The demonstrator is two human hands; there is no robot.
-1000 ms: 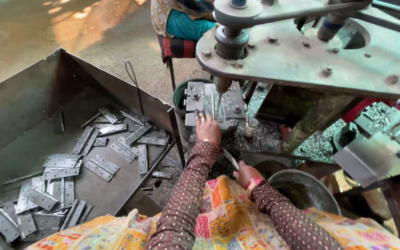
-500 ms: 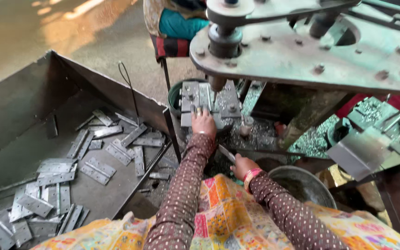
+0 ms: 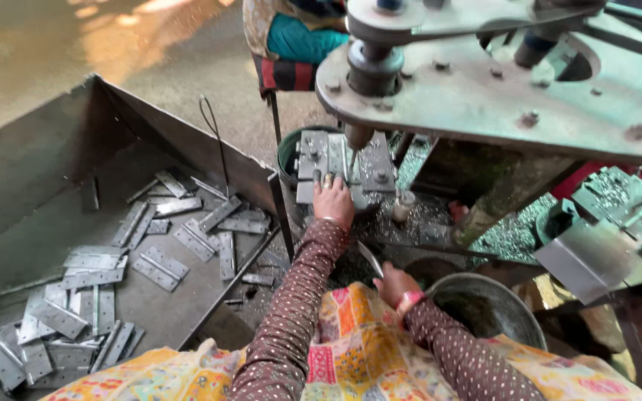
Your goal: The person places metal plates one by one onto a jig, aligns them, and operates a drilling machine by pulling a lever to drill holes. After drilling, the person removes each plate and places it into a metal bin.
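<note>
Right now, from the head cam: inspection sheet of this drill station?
Surface: metal jig plate under the drill bit, shavings around it.
Job's things: flat metal strip in the right hand.
Clutter: loose hinge plates in the open steel bin; grey basin by the right hand.
Hands: left hand rests on the jig; right hand grips the strip.
Cables: thin bent wire on the bin wall.
Surroundings: drill press head; another person's sleeve behind.
</note>
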